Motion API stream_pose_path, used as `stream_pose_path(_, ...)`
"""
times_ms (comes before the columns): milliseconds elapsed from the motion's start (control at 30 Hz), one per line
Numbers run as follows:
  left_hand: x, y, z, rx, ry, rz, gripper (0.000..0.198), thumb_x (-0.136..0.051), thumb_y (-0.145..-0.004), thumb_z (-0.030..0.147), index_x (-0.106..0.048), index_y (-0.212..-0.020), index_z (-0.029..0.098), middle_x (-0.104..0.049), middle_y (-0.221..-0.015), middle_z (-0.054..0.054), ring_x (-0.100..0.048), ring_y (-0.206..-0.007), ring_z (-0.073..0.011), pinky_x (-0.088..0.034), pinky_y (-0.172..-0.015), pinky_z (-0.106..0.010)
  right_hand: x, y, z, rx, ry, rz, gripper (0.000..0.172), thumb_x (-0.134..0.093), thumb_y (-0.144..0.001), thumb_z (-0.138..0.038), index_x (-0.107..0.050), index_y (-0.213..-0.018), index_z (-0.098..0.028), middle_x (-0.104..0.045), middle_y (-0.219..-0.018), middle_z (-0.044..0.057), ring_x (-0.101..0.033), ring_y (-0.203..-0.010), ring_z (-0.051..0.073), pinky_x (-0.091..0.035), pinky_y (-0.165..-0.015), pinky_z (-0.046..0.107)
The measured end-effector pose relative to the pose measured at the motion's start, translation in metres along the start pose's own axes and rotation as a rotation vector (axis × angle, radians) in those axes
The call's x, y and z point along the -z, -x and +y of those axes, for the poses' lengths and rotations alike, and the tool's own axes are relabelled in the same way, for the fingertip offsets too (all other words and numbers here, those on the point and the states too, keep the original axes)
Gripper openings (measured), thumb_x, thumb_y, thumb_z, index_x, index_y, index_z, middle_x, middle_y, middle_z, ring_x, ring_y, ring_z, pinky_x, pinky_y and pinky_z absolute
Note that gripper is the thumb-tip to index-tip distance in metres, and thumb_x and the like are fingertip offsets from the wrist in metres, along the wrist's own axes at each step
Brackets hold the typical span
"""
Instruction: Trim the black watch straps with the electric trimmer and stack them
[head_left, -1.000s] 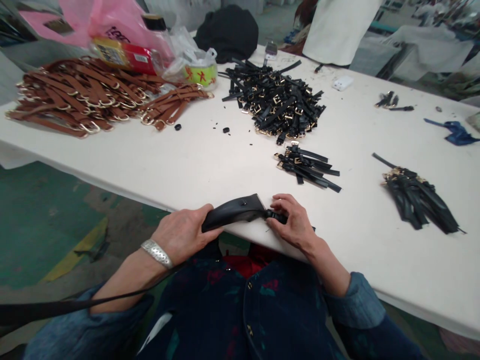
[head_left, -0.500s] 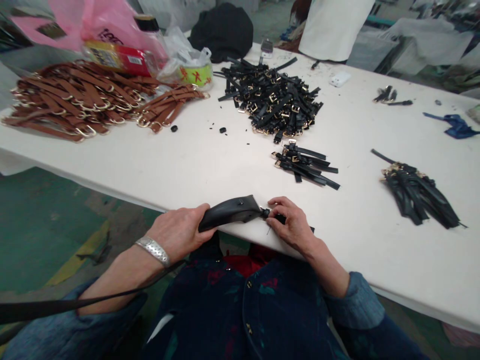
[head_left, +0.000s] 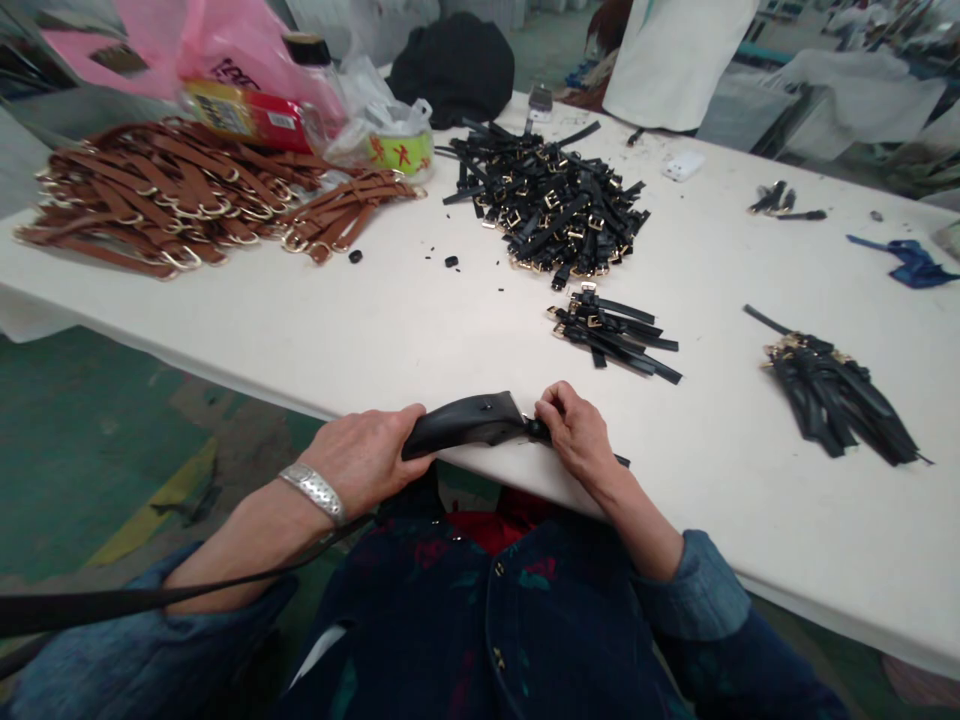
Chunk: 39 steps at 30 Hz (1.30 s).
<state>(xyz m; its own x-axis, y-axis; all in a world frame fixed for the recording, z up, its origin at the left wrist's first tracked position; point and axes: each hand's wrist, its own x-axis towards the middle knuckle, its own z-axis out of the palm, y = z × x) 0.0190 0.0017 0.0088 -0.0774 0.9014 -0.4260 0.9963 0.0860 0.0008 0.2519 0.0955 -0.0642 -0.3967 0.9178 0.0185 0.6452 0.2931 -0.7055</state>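
Observation:
My left hand [head_left: 367, 455], with a silver bracelet watch [head_left: 315, 490] on its wrist, grips a wide, curved black leather strap piece [head_left: 469, 420] at the table's front edge. At that piece's right end, my right hand [head_left: 574, 430] is closed in a pinch on a short black strap [head_left: 536, 428]. The fingers hide most of it; a dark end shows beyond them on the right. A small metal glint lies where the two parts meet. From the lower left, a long narrow black strap [head_left: 187, 592] runs across my left forearm toward the left hand.
Beyond my hands are a small group of buckled black straps [head_left: 615, 335] and a large black buckle pile [head_left: 562, 210]. Black leather pieces [head_left: 840, 395] lie at right, brown straps with metal rings [head_left: 150, 195] at left. A pink bag [head_left: 225, 50] and dark cloth [head_left: 454, 70] stand behind.
My right fingers have drawn closer together at the strap's end, index and thumb now pinched. My left hand keeps its grip on the curved piece. The view has shifted slightly.

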Motion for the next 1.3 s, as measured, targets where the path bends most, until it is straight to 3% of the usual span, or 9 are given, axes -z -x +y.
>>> stream_pose_path(467,0.009,0.004,0.004,-0.083,-0.173,0.049,0.033,-0.041,-0.08,0.046,-0.055,-0.099,0.024,-0.07,-0.077,-0.008,-0.065,-0.069,-0.029,-0.039,-0.056,-0.033,-0.009,-0.011,-0.008,-0.042,0.221,0.028,0.014,-0.049,-0.088,-0.036,-0.058,-0.084,-0.025,-0.065,-0.07,-0.001,-0.057,-0.066,0.015,-0.033,-0.062,0.024)
stream_pose_path(833,0.039,-0.033,0.009,-0.143,-0.238,0.049,0.035,-0.044,-0.075,0.049,-0.058,-0.097,0.026,-0.07,-0.081,-0.006,-0.065,-0.075,-0.0253,-0.038,-0.056,-0.03,-0.011,-0.011,-0.003,-0.021,0.062,0.128,0.021,-0.045,-0.089,-0.038,-0.055,-0.078,-0.024,-0.056,-0.062,-0.003,-0.051,-0.059,0.013,-0.033,-0.059,0.024)
stream_pose_path(1033,0.035,-0.033,0.005,-0.147,-0.208,0.024,0.034,-0.043,-0.075,0.049,-0.058,-0.093,0.025,-0.07,-0.08,-0.007,-0.065,-0.073,-0.0256,-0.039,-0.057,-0.031,-0.003,0.001,-0.001,0.044,-0.156,0.12,0.017,-0.044,-0.089,-0.034,-0.054,-0.084,-0.021,-0.058,-0.07,-0.001,-0.053,-0.062,0.013,-0.04,-0.063,0.025)
stream_pose_path(1167,0.034,-0.028,-0.002,-0.153,-0.227,0.026,0.033,-0.042,-0.076,0.048,-0.058,-0.094,0.026,-0.069,-0.079,-0.007,-0.065,-0.073,-0.0275,-0.039,-0.056,-0.032,0.009,0.02,0.006,0.183,-0.049,0.072,0.021,-0.061,-0.076,-0.027,-0.059,-0.096,-0.02,-0.062,-0.09,0.005,-0.056,-0.082,0.019,-0.045,-0.077,0.032)
stream_pose_path(1300,0.035,-0.024,-0.003,-0.145,-0.253,0.002,0.033,-0.042,-0.077,0.048,-0.058,-0.094,0.025,-0.069,-0.077,-0.008,-0.065,-0.071,-0.0286,-0.039,-0.055,-0.033,0.014,0.028,0.015,0.238,0.001,0.021,0.016,-0.063,-0.077,-0.024,-0.065,-0.092,-0.021,-0.062,-0.086,0.006,-0.055,-0.086,0.021,-0.045,-0.078,0.035)
